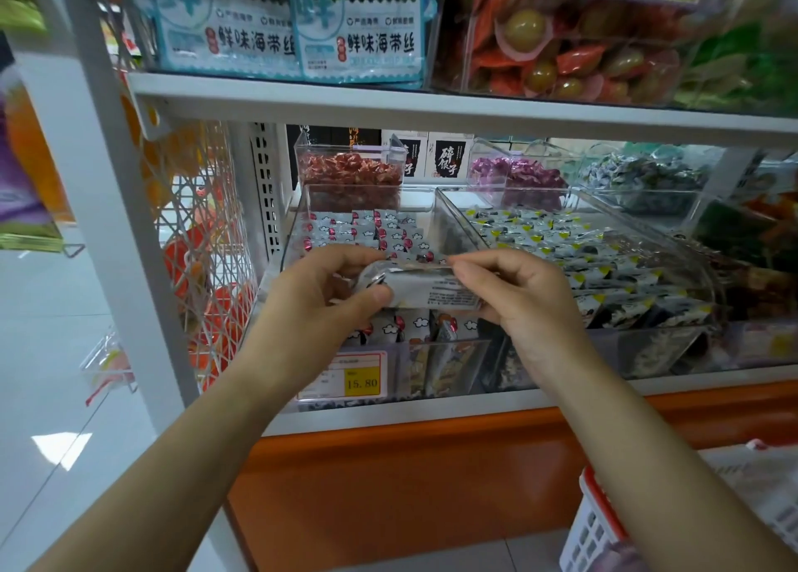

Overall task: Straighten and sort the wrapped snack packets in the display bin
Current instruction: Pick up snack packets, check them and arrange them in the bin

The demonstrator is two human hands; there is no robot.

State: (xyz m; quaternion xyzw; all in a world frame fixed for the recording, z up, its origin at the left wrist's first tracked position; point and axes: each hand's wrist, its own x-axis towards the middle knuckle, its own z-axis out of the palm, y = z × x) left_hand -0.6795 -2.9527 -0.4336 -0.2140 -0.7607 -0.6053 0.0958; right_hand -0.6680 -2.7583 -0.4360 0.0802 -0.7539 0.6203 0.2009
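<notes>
Now | left hand grips packet | right hand pinches it

Silver packet above clear display bin
The packet lies level, printed back up, raised off the stock. In the bin, white cloud-print packets lie in flat rows, with others standing at the front.

Floor: pale glossy tiles, below and left of the left hand.
Shelf frame: white upright left of it; orange base panel beneath.
</notes>
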